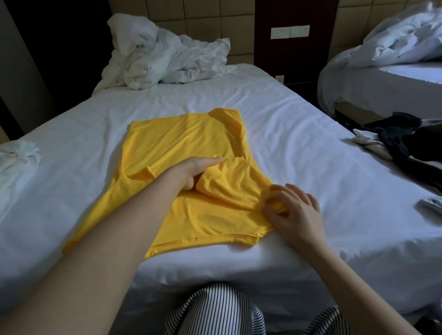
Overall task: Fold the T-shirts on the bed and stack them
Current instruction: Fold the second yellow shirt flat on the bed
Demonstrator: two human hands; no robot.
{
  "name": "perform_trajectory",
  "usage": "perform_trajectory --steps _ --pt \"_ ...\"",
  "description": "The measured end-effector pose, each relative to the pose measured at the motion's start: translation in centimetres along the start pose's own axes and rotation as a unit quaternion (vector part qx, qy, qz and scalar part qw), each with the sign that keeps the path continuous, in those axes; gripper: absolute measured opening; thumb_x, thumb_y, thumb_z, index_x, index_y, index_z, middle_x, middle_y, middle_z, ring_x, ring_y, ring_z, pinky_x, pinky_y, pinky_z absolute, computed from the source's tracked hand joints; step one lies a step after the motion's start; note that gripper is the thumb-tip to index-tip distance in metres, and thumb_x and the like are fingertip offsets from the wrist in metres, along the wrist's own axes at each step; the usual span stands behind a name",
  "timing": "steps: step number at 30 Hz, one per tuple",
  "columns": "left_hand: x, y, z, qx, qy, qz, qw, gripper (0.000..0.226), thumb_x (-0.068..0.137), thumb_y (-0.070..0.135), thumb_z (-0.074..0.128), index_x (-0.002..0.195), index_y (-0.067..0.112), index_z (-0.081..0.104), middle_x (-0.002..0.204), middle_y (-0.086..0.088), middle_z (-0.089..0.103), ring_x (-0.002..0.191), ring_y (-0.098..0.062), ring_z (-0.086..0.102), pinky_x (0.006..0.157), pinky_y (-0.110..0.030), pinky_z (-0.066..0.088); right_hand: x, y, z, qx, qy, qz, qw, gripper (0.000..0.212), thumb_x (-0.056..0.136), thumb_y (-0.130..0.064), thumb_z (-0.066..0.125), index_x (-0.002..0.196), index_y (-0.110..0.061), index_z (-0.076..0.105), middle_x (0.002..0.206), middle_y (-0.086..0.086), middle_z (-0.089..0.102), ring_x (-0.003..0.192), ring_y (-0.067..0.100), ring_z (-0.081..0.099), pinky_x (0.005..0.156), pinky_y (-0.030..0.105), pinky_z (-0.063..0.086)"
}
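A yellow T-shirt (173, 148) lies partly folded in the middle of the white bed (307, 141), its hem toward me. My left hand (195, 171) reaches over it and grips a raised fold of the yellow fabric near the shirt's middle. My right hand (292, 208) pinches the shirt's near right corner against the sheet. A pale crumpled garment (2, 170) lies at the bed's left edge. Dark and light garments (415, 145) are heaped at the bed's right edge.
A crumpled white duvet (160, 55) lies at the head of the bed. A second bed (396, 75) with rumpled bedding stands to the right across a narrow gap. My striped trousers (212, 322) press against the bed's near edge.
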State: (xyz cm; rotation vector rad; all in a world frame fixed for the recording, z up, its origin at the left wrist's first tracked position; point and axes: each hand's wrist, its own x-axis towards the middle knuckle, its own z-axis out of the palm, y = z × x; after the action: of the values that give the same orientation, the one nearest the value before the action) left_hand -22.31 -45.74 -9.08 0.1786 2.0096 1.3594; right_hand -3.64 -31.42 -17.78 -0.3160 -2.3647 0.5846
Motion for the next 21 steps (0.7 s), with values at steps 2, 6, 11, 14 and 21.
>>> perform_trajectory --steps 2,6,11,14,21 --pt "0.8 0.1 0.2 -0.012 0.02 0.066 0.998 0.03 0.096 0.019 0.053 0.125 0.01 0.057 0.109 -0.009 0.065 0.089 -0.021 0.06 0.079 -0.03 0.049 0.1 -0.1 -0.1 -0.021 -0.036 -0.005 0.999 0.059 0.077 -0.064 0.03 0.113 -0.034 0.065 0.134 -0.012 0.053 0.132 0.017 0.037 0.105 0.029 0.015" --pt "1.0 -0.3 -1.0 -0.103 -0.01 0.107 0.989 0.03 0.099 0.013 0.044 0.128 0.018 0.052 0.087 0.002 0.065 0.074 -0.013 0.063 0.061 -0.024 0.054 0.4 -0.2 -0.3 -0.016 -0.073 0.005 0.997 0.054 0.077 -0.069 0.021 0.111 -0.053 0.06 0.142 -0.019 0.042 0.139 0.012 0.024 0.11 0.03 0.007" --pt "0.3 -1.5 -2.0 -0.047 -0.104 0.046 0.992 0.023 0.095 0.031 0.053 0.111 0.016 0.061 0.103 -0.003 0.066 0.091 -0.017 0.062 0.08 -0.029 0.05 0.6 -0.4 -0.4 -0.038 -0.103 -0.001 0.994 0.056 0.075 -0.072 0.017 0.112 -0.058 0.056 0.146 -0.021 0.036 0.141 0.01 0.019 0.109 0.029 0.004" --pt "0.3 -1.6 -2.0 0.05 -0.062 0.136 0.987 0.043 0.091 0.007 0.059 0.129 0.023 0.048 0.106 0.001 0.06 0.092 -0.013 0.059 0.077 -0.022 0.05 0.6 -0.3 -0.4 -0.064 -0.123 -0.02 0.99 0.057 0.075 -0.073 0.015 0.119 -0.06 0.048 0.149 -0.02 0.03 0.141 0.012 0.017 0.109 0.029 0.002" --pt "1.1 -3.4 -4.1 0.09 0.136 0.139 0.977 0.048 0.09 0.013 0.062 0.136 0.015 0.047 0.122 -0.009 0.055 0.106 -0.023 0.053 0.082 -0.029 0.039 0.0 -0.4 -0.6 0.005 -0.042 -0.06 0.997 0.049 0.082 -0.058 0.036 0.121 -0.041 0.059 0.137 -0.014 0.049 0.131 0.014 0.04 0.105 0.027 0.016"
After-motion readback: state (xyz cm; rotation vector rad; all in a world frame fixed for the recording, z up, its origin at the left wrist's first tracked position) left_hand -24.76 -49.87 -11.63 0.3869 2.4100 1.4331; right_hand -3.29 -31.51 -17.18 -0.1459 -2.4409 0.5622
